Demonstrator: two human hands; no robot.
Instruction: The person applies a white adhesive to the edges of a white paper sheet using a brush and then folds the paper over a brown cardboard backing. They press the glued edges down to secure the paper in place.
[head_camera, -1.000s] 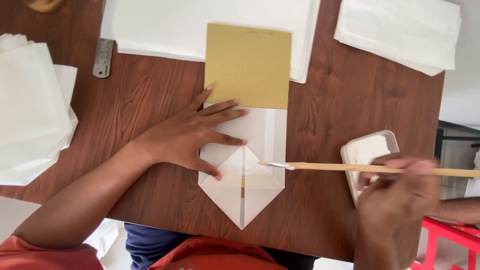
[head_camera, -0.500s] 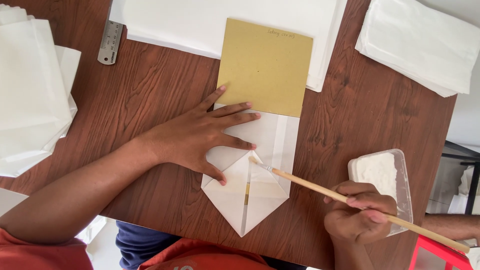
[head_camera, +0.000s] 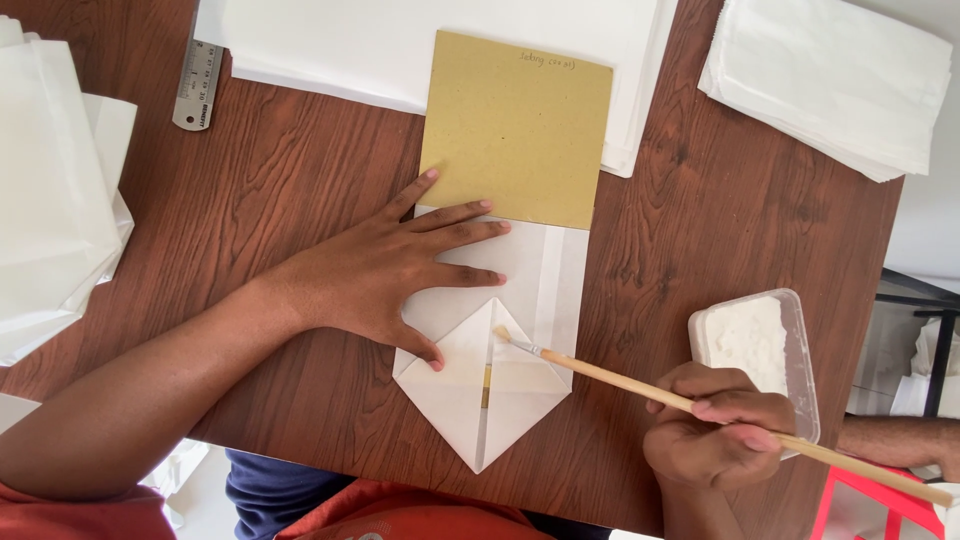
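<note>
At the desk's left edge lies a stack of white paper bags, with a steel ruler just inside it; the left hand lies flat, fingers spread, pinning the folded white bag below a tan card bearing small handwriting. If that palm shifts, the pointed flaps could spring open and smear. The right hand grips a brush, tip on the fold, beside a tub of white paste; overloading could blot the paper.
</note>
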